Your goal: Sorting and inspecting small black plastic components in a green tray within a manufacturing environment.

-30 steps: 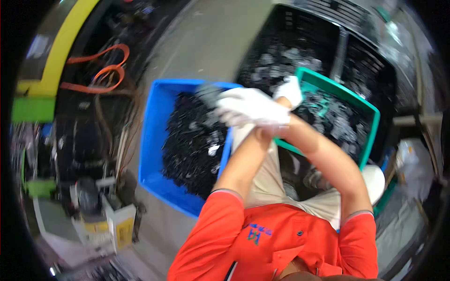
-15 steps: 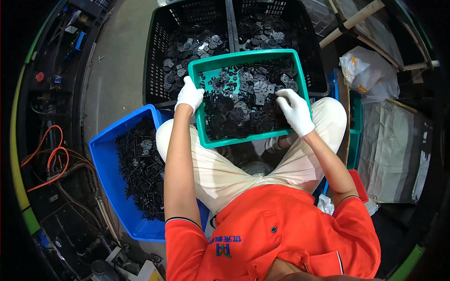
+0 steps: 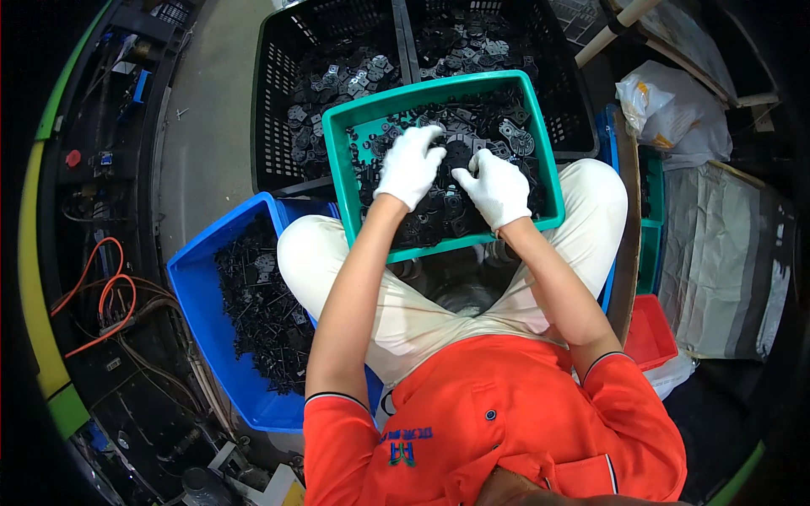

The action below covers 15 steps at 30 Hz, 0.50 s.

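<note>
A grey floor [image 3: 196, 126] shows well left of both grips, beside dark machinery [image 3: 93, 282]. Closer to the left grip, on its left and toward the body, a blue bin [image 3: 202, 299] holds a tangle of thin black parts [image 3: 266, 312].

The left grip [image 3: 408, 169], a white-gloved hand, reaches into a green bin [image 3: 336, 160] with its fingers half bent; whether it grasps a part cannot be told. The right grip [image 3: 496, 190], just beside it, is likewise curled, thumb near forefinger, its hold equally unclear. The step in hand looks like picking through loose pieces; the next move probably calls for fingertips pinching one piece clear of its neighbours.

Those dark pieces [image 3: 443, 202] lie heaped in the green bin, under and around both grips: small bits on bare green left of the left grip, overlapping black ones between, and, beyond the right grip's fingers, greyish flat plates [image 3: 516, 135] with holes and rounded outlines.
</note>
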Each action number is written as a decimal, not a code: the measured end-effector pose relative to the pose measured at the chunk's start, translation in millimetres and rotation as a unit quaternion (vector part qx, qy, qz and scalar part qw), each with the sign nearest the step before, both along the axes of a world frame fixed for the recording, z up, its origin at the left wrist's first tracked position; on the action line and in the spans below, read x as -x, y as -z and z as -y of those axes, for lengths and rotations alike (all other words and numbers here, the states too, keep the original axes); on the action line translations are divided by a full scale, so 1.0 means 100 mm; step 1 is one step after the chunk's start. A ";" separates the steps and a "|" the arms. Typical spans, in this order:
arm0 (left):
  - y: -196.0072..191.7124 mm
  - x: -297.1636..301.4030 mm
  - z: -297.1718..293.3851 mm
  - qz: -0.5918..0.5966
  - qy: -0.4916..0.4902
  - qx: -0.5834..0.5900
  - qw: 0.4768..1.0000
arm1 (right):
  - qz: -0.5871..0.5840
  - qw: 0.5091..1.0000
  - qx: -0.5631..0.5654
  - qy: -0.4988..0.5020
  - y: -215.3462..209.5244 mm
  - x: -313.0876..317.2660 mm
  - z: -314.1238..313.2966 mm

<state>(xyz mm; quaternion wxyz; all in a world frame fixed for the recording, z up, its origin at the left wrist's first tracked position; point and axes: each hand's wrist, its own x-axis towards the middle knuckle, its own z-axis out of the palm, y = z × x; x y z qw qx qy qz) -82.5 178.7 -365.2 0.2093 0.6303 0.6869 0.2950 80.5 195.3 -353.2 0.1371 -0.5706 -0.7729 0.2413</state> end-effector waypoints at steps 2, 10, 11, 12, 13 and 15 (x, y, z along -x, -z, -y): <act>0.09 -0.11 -0.04 0.118 -0.009 0.062 0.991 | -0.030 0.998 -0.048 -0.016 0.07 -0.03 0.00; -0.12 -0.10 0.09 0.459 -0.089 0.158 0.870 | -0.274 0.954 0.120 0.034 -0.06 -0.12 0.05; -0.20 -0.11 0.14 0.477 -0.095 0.145 0.862 | -0.318 0.917 0.238 0.043 -0.13 -0.15 0.05; -0.25 -0.11 0.18 0.475 -0.094 0.146 0.863 | -0.320 0.916 0.239 0.043 -0.16 -0.16 0.07; -0.30 -0.12 0.22 0.508 -0.103 0.137 0.844 | -0.385 0.877 0.284 0.041 -0.18 -0.18 0.10; -0.38 -0.15 0.27 0.540 -0.120 0.123 0.824 | -0.458 0.827 0.326 0.023 -0.21 -0.22 0.13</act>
